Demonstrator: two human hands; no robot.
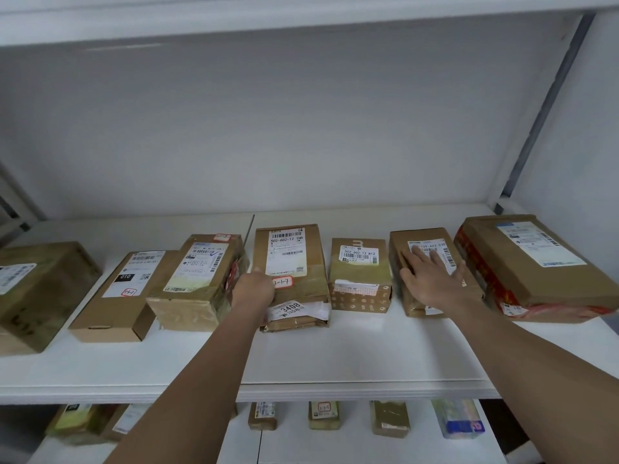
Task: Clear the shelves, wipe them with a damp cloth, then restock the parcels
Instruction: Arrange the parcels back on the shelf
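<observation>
My left hand point(253, 289) curls on the near left corner of the middle parcel point(290, 262); its fingers are hidden, so I cannot tell how the grip holds. That parcel reads "502-602-12", "3-1-7" and "3408". My right hand point(432, 274) lies flat and wide on another parcel point(398, 252), covering part of its label. All parcels sit in a row on the white shelf point(335, 356). The leftmost box point(37, 293) is cut off.
</observation>
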